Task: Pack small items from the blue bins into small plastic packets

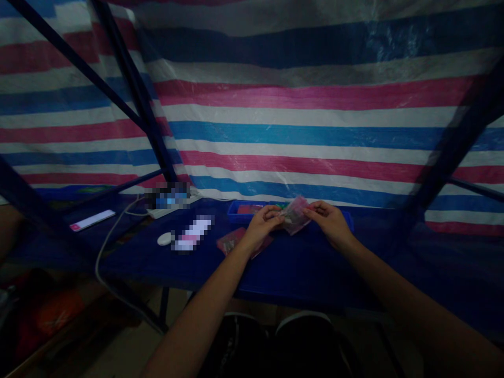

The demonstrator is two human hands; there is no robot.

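Your 2 forearms [220, 286] meet just right of frame centre, left hand [263, 224] and right hand [331, 220] pinching opposite sides of the tilted pink bag [296, 216].

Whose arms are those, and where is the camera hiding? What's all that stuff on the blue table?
There's no robot here, just a person's bare hands. The only picture comes from a camera worn on that person's head, looking forward and down, so the arms reach away from you.

The left hand and right hand hold a see-through pinkish bag between them. On the blue table lie another pinkish bag, a blue tray and a small white round thing. Behind hangs a striped sheet.
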